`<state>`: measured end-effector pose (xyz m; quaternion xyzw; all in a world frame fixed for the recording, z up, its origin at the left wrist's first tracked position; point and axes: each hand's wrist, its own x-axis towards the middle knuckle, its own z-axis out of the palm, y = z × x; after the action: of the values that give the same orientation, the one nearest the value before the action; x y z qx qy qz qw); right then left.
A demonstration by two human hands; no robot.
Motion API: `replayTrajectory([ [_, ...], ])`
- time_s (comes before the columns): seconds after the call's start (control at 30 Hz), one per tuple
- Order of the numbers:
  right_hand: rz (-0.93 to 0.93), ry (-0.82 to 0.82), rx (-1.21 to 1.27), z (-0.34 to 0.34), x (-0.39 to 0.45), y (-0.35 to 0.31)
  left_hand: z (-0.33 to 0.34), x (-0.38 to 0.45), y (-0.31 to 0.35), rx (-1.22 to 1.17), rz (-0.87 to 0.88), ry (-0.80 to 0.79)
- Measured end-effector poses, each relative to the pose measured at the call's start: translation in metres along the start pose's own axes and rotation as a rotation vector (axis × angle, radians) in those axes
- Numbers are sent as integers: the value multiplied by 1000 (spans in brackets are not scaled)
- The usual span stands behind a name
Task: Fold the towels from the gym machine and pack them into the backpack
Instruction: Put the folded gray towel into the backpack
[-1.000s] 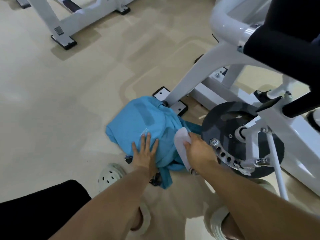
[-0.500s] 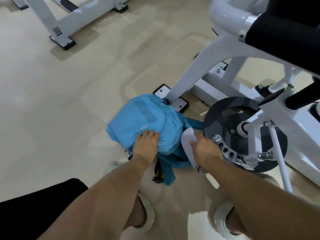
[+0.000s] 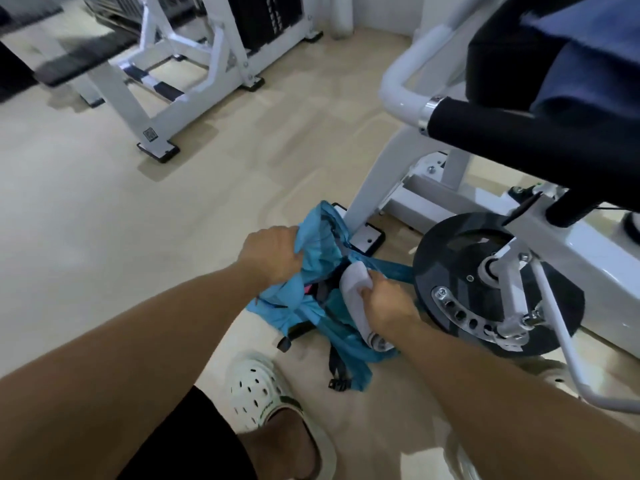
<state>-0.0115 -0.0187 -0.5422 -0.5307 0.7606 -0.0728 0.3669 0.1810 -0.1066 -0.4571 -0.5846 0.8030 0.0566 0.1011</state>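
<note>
Gripping the bunched light-blue fabric backpack [image 3: 311, 271] in the left hand [image 3: 273, 254], its mouth is best kept wide while the rolled white towel [image 3: 356, 296], clasped by the right hand [image 3: 388, 303], is pushed in.

The backpack [image 3: 318, 258] is thin blue cloth, crumpled and faintly shiny, with black webbing straps [image 3: 334, 362]. The towel [image 3: 353, 289] is soft white cloth, matt. The machine [image 3: 398, 95] has a glossy white painted metal frame, a matt black disc [image 3: 446, 265] and a perforated bare-metal plate [image 3: 464, 317]. The shoe [image 3: 256, 389] is smooth white plastic. The floor [image 3: 86, 209] is smooth, pale.
</note>
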Motion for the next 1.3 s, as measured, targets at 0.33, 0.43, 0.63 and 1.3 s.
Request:
replayTrajectory([
  [0.33,17,28,82,18,8,0,-5,8,-8,798,551,183],
  [0.43,5,24,109,22,11,0,13,6,-4,794,504,2],
  [0.63,1,50,163,31,14,-8,36,12,2,424,356,-139],
  [1.3,277,151,808,93,61,-72,38,11,-8,-247,27,-148],
])
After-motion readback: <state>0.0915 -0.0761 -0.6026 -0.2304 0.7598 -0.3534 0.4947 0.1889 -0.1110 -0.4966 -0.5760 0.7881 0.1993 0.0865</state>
